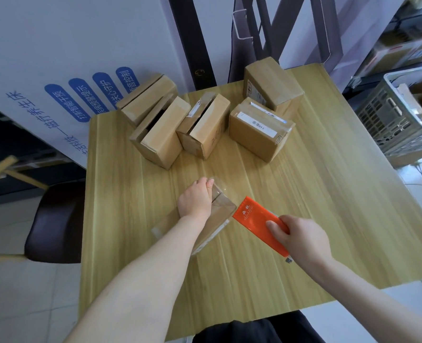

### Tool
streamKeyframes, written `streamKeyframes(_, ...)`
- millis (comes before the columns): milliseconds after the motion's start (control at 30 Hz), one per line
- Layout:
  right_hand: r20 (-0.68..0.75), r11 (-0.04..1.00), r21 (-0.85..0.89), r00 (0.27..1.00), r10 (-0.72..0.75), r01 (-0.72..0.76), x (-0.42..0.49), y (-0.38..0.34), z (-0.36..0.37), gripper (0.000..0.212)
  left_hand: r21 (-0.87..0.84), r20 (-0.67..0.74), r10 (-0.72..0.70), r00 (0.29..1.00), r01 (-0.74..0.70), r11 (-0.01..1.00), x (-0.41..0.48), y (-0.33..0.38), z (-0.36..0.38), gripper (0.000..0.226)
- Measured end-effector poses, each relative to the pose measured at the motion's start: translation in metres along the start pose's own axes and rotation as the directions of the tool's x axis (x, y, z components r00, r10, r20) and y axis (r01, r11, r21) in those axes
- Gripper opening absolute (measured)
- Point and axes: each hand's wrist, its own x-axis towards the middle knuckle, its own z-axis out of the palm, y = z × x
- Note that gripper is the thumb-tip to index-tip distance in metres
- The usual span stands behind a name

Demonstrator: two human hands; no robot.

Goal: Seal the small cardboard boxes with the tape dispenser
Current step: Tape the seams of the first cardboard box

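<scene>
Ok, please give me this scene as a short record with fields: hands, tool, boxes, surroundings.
left hand: grips the far end of the near box, fingers curled over its edge
right hand: holds the orange tape dispenser at the box's right end
near box: lies on the table, clear tape over its top
open boxes: three at back left, flaps ajar
closed boxes: two at back right
surroundings: grey crate right of the table

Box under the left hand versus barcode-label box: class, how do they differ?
The near box, gripped by the left hand, meets the orange tape dispenser; the barcode-label box stands farther back, untouched. That barcode-label box bears a white label on top; the near box's top shows none. Both are cardboard.
</scene>
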Motion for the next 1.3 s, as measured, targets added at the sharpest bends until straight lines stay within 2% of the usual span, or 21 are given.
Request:
streamKeyframes(267, 0.015, 0.964, -0.265, 0.999, -0.03, 0.033, 0.012, -0.022, -0.018, 0.043, 0.011, -0.01, -0.043, 0.999, 0.043, 0.999, -0.001, 0.003, 0.005, 0.049)
streamKeyframes(400, 0.004, 0.945, -0.323, 0.998, -0.057, 0.055, 0.029, -0.039, -0.031, 0.036, -0.068, -0.025, -0.23, 0.973, 0.228, 0.971, 0.0, 0.017, 0.022, 0.049)
streamKeyframes(467, -0.031, 0.932, -0.348, 0.992, -0.123, 0.105, 0.04, -0.049, -0.033, 0.032, -0.098, -0.068, -0.316, 0.946, 0.309, 0.946, 0.0, 0.02, 0.023, 0.047)
streamKeyframes(567, -0.043, 0.892, -0.439, 0.99, -0.138, 0.105, 0.047, -0.058, -0.039, 0.039, -0.125, -0.032, -0.39, 0.92, 0.384, 0.915, 0.001, 0.027, 0.015, 0.046)
streamKeyframes(633, -0.041, 0.882, -0.459, 0.989, -0.141, 0.106, 0.049, -0.059, -0.042, 0.039, -0.173, -0.015, -0.404, 0.915, 0.395, 0.902, -0.002, 0.035, 0.016, 0.045)
streamKeyframes(733, 0.037, 0.891, -0.423, 0.986, -0.165, 0.164, 0.05, -0.059, -0.028, 0.035, -0.23, -0.017, -0.443, 0.896, 0.428, 0.874, -0.003, 0.033, 0.018, 0.046)
streamKeyframes(833, 0.045, 0.939, -0.329, 0.995, -0.091, 0.1, 0.049, -0.047, -0.015, 0.037, -0.234, 0.0, -0.456, 0.89, 0.443, 0.865, -0.004, 0.031, 0.017, 0.047)
streamKeyframes(900, -0.001, 0.938, -0.338, 0.997, -0.082, 0.077, 0.049, -0.04, -0.014, 0.037, -0.263, 0.026, -0.487, 0.873, 0.476, 0.839, -0.003, 0.031, 0.015, 0.047)
streamKeyframes(1000, -0.088, 0.926, -0.369, 0.989, -0.118, 0.078, 0.052, -0.031, -0.02, 0.034, -0.356, 0.111, -0.551, 0.827, 0.551, 0.755, 0.0, 0.033, 0.012, 0.047)
streamKeyframes(1100, -0.173, 0.935, -0.351, 0.978, -0.115, 0.047, 0.058, -0.023, -0.028, 0.037, -0.441, 0.219, -0.621, 0.753, 0.644, 0.625, 0.001, 0.037, 0.008, 0.046)
streamKeyframes(1233, -0.249, 0.957, -0.291, 0.964, -0.096, 0.02, 0.062, -0.017, -0.039, 0.039, -0.547, 0.324, -0.699, 0.638, 0.729, 0.412, 0.001, 0.042, 0.001, 0.047)
streamKeyframes(1300, -0.272, 0.966, -0.256, 0.958, -0.092, 0.02, 0.061, -0.015, -0.043, 0.041, -0.622, 0.4, -0.723, 0.563, 0.746, 0.236, 0.002, 0.047, -0.002, 0.046)
